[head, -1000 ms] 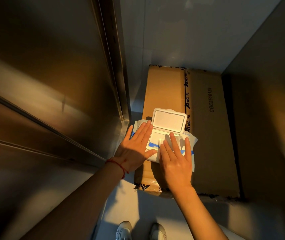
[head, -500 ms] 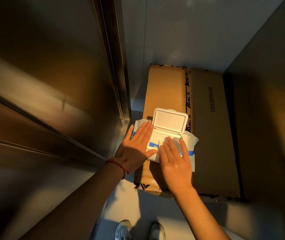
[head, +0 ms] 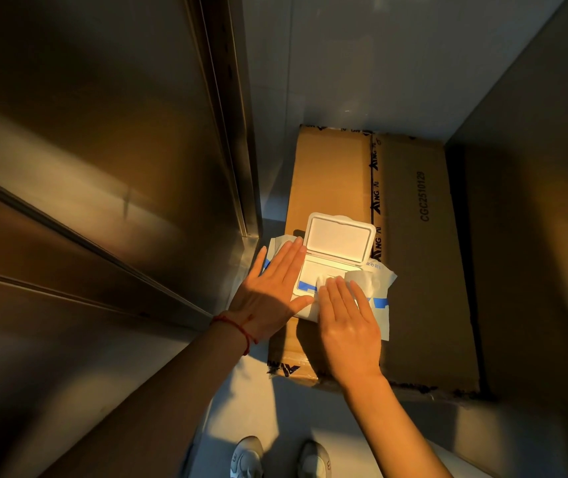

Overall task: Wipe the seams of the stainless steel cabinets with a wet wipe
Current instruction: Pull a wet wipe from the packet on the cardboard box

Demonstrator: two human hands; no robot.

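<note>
A white and blue wet wipe pack lies on a cardboard box, its white flip lid standing open. My left hand presses flat on the pack's left side, fingers straight. My right hand lies over the pack's front. Its fingertips are at the opening, where they pinch a thin wet wipe that sticks out to the right. The thumb is hidden under the hand. The stainless steel cabinet fills the left, with a vertical seam and a slanting seam.
The box sits on a pale floor in a narrow gap, against a grey wall. A dark metal panel closes the right side. My two white shoes show at the bottom edge.
A sheet of wet wipe has come up out of the opening to the right of my right fingertips. My left hand has stayed flat on the pack.
</note>
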